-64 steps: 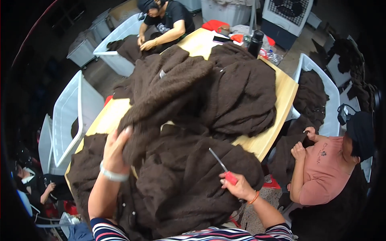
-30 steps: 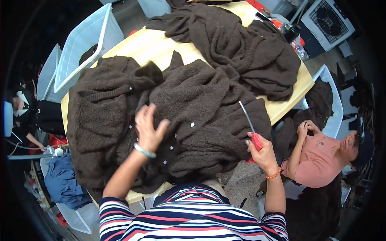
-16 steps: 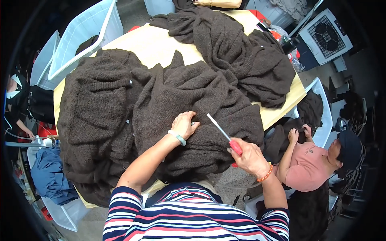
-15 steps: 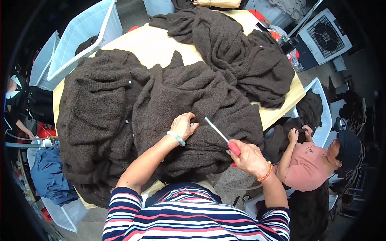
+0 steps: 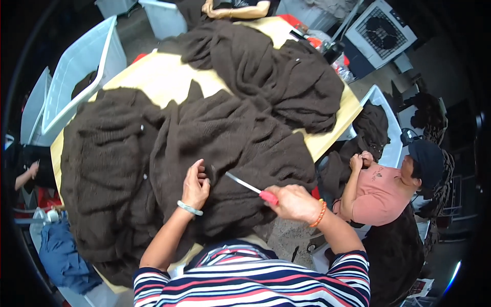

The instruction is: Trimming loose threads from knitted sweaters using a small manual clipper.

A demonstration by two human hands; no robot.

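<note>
My right hand point(image 5: 296, 202) grips the red handle of a screwdriver point(image 5: 244, 183). Its metal shaft points up and left over the dark brown knit garment point(image 5: 240, 138) in front of me. To the left, my left hand point(image 5: 195, 185) hovers over or rests on the same cloth, thumb and fingertips apart, with nothing visible in it. Another brown knit piece point(image 5: 112, 153) lies heaped at the left, with small shiny buttons point(image 5: 142, 127) along its edge. A further brown bundle point(image 5: 302, 87) sits on the far right of the pale yellow table point(image 5: 166, 69).
White plastic bins point(image 5: 82, 77) stand at the far left. A bin point(image 5: 391, 123) with brown garments stands at the right, beside a co-worker in a pink shirt point(image 5: 378, 192). Blue cloth point(image 5: 64, 256) fills a near-left bin. Another person's arms point(image 5: 235, 11) rest across the table.
My left hand has come off the spot it touched on the garment and moved left and nearer to me. The screwdriver in my right hand has shifted left and nearer. The whole view has swung.
</note>
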